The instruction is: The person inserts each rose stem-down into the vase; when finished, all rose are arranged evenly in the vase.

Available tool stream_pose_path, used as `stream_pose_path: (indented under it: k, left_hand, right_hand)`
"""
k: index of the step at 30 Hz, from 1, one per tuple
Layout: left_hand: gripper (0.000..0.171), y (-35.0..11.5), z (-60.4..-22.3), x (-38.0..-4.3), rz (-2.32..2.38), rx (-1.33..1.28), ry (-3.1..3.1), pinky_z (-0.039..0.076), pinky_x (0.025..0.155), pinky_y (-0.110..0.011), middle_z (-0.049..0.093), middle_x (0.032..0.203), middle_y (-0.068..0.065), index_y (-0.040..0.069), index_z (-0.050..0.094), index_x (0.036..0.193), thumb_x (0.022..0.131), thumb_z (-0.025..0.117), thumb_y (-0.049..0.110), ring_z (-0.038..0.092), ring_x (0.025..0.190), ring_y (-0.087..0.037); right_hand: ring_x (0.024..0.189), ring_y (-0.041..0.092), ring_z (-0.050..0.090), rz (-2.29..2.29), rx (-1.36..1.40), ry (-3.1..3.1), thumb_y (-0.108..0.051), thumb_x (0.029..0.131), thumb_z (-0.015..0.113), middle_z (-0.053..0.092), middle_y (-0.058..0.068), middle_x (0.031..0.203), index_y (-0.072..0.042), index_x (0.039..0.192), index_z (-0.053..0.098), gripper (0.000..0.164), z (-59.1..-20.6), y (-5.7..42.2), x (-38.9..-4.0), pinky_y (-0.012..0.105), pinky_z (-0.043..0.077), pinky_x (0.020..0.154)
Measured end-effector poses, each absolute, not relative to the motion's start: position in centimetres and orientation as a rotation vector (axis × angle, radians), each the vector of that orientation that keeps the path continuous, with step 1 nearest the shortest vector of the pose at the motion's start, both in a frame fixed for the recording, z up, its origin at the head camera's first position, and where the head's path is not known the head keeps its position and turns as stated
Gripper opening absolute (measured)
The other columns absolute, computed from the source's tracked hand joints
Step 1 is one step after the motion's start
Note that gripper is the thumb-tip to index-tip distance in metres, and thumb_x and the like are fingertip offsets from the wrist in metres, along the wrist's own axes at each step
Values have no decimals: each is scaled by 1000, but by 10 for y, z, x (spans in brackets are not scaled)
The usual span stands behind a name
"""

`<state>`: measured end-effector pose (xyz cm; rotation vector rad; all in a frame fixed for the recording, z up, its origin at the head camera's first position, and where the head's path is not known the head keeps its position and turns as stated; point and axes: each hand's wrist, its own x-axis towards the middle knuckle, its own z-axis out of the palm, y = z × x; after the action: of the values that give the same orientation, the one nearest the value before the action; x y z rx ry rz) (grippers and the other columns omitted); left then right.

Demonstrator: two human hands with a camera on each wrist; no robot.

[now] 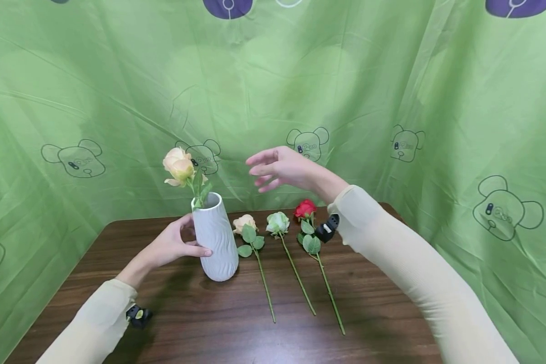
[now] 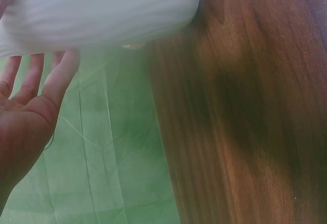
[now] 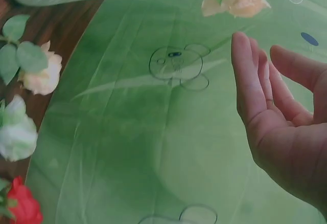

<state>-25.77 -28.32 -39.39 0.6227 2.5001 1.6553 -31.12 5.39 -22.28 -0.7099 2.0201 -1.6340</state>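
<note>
A white ridged vase (image 1: pixel 218 242) is at the left part of the table, a yellow-peach rose (image 1: pixel 179 167) standing in it with its bloom leaning left over the rim. My left hand (image 1: pixel 173 245) grips the vase from its left side, thumb across the front and fingers behind it. In the left wrist view, those fingers (image 2: pixel 61 78) lie against the vase wall (image 2: pixel 102 12). My right hand (image 1: pixel 282 169) is raised in the air, right of the rose and higher than the vase rim. Its fingers are loosely extended, with nothing between them.
Right of the vase, three roses lie side by side on the brown wooden table (image 1: pixel 236 323): a peach rose (image 1: pixel 244 222), a pale green rose (image 1: pixel 278 222) and a red rose (image 1: pixel 305 207). Their stems point toward me. A green curtain (image 1: pixel 255 91) hangs behind the table.
</note>
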Motion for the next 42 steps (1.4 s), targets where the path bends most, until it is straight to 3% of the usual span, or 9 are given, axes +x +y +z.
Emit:
stream_pose_path:
  k: [7,16,24,32,36,42]
  left_hand:
    - [78,-283,-395,-257,1641,620,2517,59,92,-35,61,119,-17,5,51,135,71,94,12,60,108,-37]
    - [80,-285,-393,-256,1653,612,2519,59,91,-34,61,120,-17,5,49,137,71,94,11,61,109,-36]
    - [86,-284,-393,-253,1679,609,2490,58,93,-35,58,124,-18,5,47,141,70,94,10,61,111,-33]
    - [82,-282,-394,-254,1668,614,2508,58,95,-39,58,122,-18,5,48,139,71,94,11,60,111,-34]
    - [82,-282,-393,-254,1661,621,2503,58,94,-36,58,123,-18,4,48,139,72,94,11,61,111,-33]
    - [84,-280,-393,-254,1693,617,2484,58,94,-38,58,123,-18,5,48,140,70,94,9,60,112,-35]
  right_hand:
    - [103,37,68,-1559,-662,2059,-11,97,69,64,18,126,-4,139,56,45,-237,95,-306,50,58,94]
    - [118,41,61,-1623,-526,2040,-11,99,67,60,22,133,1,145,48,51,-269,153,-297,47,57,95]
    - [108,29,67,-1753,-421,1917,-2,101,59,59,18,133,9,151,34,57,-328,197,-294,52,55,98]
    - [106,29,67,-1781,-374,1883,-2,101,60,59,16,128,12,151,30,60,-381,222,-293,52,55,98]
    - [108,31,66,-1776,-332,1887,-1,101,59,57,19,131,12,151,28,61,-405,226,-291,50,57,96]
    - [115,37,62,-1752,-296,1911,-1,101,57,39,37,146,14,152,24,63,-429,232,-290,51,56,97]
